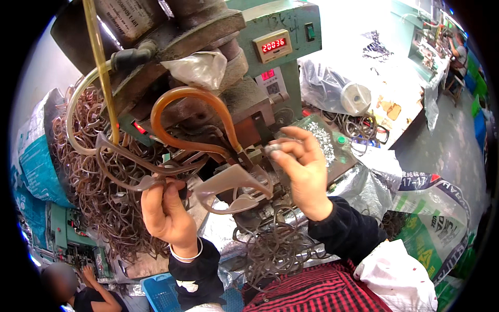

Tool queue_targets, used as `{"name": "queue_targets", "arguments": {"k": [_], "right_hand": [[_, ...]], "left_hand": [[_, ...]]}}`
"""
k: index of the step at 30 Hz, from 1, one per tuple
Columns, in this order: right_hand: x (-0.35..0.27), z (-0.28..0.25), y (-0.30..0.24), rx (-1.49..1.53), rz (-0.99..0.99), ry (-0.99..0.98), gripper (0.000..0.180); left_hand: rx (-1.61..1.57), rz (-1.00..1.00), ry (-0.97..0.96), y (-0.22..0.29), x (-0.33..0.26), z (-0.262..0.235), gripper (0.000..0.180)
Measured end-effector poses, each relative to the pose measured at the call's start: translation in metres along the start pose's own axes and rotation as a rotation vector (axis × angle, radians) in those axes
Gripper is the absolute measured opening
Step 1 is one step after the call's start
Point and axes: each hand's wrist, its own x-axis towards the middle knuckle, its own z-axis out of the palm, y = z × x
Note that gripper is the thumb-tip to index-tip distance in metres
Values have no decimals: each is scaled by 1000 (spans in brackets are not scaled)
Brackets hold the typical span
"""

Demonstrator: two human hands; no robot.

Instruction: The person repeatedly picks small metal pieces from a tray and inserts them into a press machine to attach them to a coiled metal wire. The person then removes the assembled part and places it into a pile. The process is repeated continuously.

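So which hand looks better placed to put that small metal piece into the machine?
Probably the right hand: it pinches the small metal piece beside the machine's work area, while the left hand holds a translucent brown strap.

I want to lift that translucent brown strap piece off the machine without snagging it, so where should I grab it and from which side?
Probably grip the brown strap piece at its wide flat end, coming from below on the left, beside the left hand. That broad end faces you, clear of the amber tube; its narrow end sits under the machine head by the right hand.

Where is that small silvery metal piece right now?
In the head view, right of centre: the small metal piece is pinched in the right hand, beside the green machine.
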Motion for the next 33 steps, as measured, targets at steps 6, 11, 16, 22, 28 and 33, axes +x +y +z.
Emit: {"name": "queue_targets", "arguments": {"k": [6, 11, 16, 22, 28, 33], "right_hand": [[-2, -10, -17, -261, 10, -191, 43], [-7, 1, 4, -271, 72, -226, 47], [-14, 13, 6, -62, 201, -193, 52], [-31, 12, -23, -219, 110, -280, 57], [22, -46, 9, -358, 44, -61, 42], [34, -101, 16, -1091, -346, 101, 36]], "left_hand": [[31, 2, 27, 4, 2, 5, 21], [5, -8, 37, 6, 3, 6, 21], [31, 27, 30, 0, 2, 4, 23], [32, 13, -9, 21, -3, -3, 31], [101, 156, -234, 47, -35, 21, 20], [54, 243, -421, 38, -31, 37, 29]]}}
